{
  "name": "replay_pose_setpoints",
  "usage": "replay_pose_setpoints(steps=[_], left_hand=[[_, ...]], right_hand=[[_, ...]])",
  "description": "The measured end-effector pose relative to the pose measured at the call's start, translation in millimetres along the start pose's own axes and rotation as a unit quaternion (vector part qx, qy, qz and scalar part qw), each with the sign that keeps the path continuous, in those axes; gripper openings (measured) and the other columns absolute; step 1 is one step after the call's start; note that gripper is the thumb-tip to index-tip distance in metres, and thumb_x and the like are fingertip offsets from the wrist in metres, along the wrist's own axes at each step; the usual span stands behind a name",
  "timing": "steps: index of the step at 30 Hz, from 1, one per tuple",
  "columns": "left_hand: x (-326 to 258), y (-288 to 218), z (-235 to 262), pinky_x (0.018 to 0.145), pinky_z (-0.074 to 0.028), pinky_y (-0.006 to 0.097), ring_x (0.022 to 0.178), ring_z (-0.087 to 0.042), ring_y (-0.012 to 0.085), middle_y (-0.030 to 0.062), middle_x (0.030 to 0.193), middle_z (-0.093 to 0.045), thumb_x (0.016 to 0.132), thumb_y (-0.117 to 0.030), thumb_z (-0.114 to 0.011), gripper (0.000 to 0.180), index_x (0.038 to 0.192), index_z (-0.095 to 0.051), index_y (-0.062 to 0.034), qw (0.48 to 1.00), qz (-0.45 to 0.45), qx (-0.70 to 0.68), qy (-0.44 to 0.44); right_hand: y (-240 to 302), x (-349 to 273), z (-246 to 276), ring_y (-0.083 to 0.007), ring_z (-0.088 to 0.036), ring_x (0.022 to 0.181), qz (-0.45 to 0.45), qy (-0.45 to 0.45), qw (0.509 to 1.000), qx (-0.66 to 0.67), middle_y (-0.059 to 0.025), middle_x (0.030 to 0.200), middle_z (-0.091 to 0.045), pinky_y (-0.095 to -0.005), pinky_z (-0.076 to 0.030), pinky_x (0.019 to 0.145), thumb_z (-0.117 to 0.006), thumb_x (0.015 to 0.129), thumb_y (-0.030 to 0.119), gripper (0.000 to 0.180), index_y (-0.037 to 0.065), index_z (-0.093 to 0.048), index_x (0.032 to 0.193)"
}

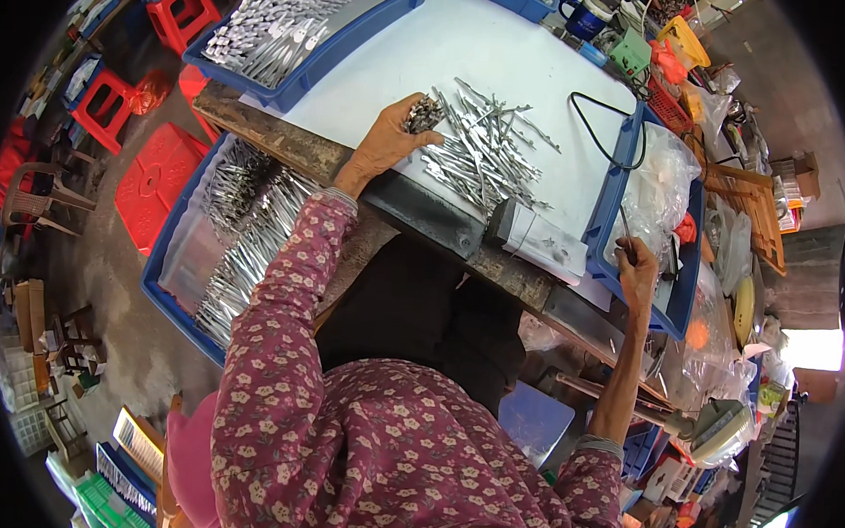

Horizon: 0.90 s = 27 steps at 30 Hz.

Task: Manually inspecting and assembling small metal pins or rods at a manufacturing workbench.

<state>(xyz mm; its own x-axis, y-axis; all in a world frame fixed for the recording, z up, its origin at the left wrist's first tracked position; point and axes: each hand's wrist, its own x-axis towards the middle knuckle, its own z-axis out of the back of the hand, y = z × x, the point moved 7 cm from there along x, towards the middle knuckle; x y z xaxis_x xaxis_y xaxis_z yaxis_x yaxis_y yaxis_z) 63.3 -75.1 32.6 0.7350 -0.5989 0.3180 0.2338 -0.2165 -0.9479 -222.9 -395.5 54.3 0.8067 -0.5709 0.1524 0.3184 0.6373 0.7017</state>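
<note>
My left hand is closed around a bundle of thin metal strips, whose ends show above the fingers. Right beside it, a loose pile of similar silvery strips lies criss-cross on the white table top. My right hand is over the near end of a blue tray, its fingers pinching a thin dark rod that points away from me. Between the hands, a white block-like stack, its kind unclear, sits at the table's near edge.
A blue tray of metal strips stands at the far left; another large tray with more is lower left. Clear plastic bags and a black cable loop lie right. Red stools stand left; a lamp is lower right.
</note>
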Motion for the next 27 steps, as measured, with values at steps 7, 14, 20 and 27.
replay_pose_setpoints(steps=[7, 14, 20, 27], left_hand=[[1, 6, -16, 0.063, -0.04, 0.02, 0.068, -0.046, 0.005, -0.0041, 0.075, -0.055, 0.07, -0.013, -0.076, 0.036, 0.096, -0.054, -0.0005, 1.0, 0.028, -0.015, -0.001], [-1, 9, -19, 0.061, -0.041, 0.019, 0.069, -0.048, 0.0042, -0.0033, 0.076, -0.056, 0.07, -0.012, -0.076, 0.037, 0.098, -0.055, -0.0005, 0.999, 0.028, -0.028, -0.001], [5, 17, -12, 0.067, -0.044, 0.025, 0.074, -0.052, 0.0119, 0.0054, 0.084, -0.059, 0.068, -0.018, -0.076, 0.056, 0.11, -0.049, 0.0087, 0.996, 0.005, 0.046, -0.08], [1, 5, 12, 0.053, -0.041, 0.02, 0.059, -0.046, 0.0042, -0.003, 0.069, -0.053, 0.073, -0.014, -0.074, 0.028, 0.087, -0.053, -0.0024, 0.979, -0.063, -0.121, -0.149]], right_hand=[[0, -2, 1, -0.0033, -0.037, 0.053, -0.01, -0.006, 1.0, -0.012, 0.0053, 0.059, -0.042, -0.0197, -0.029, 0.047, -0.055, 0.079, 0.004, 0.013, 0.001, -0.06, 0.09], [-3, -2, 2, -0.0031, -0.036, 0.053, 0.021, -0.01, 1.0, -0.006, 0.0065, 0.061, -0.042, -0.0197, -0.029, 0.047, -0.055, 0.078, 0.003, 0.012, 0.001, -0.059, 0.09], [-5, 1, 4, -0.0037, -0.045, 0.062, 0.031, 0.002, 0.999, -0.031, 0.004, 0.07, -0.053, -0.0184, -0.035, 0.054, -0.056, 0.081, 0.003, 0.014, 0.001, -0.06, 0.095], [-25, 7, 3, -0.0083, -0.056, 0.083, -0.019, 0.014, 1.0, -0.005, -0.0026, 0.09, -0.061, -0.0207, -0.043, 0.076, -0.053, 0.082, -0.003, 0.018, -0.002, -0.059, 0.099]])
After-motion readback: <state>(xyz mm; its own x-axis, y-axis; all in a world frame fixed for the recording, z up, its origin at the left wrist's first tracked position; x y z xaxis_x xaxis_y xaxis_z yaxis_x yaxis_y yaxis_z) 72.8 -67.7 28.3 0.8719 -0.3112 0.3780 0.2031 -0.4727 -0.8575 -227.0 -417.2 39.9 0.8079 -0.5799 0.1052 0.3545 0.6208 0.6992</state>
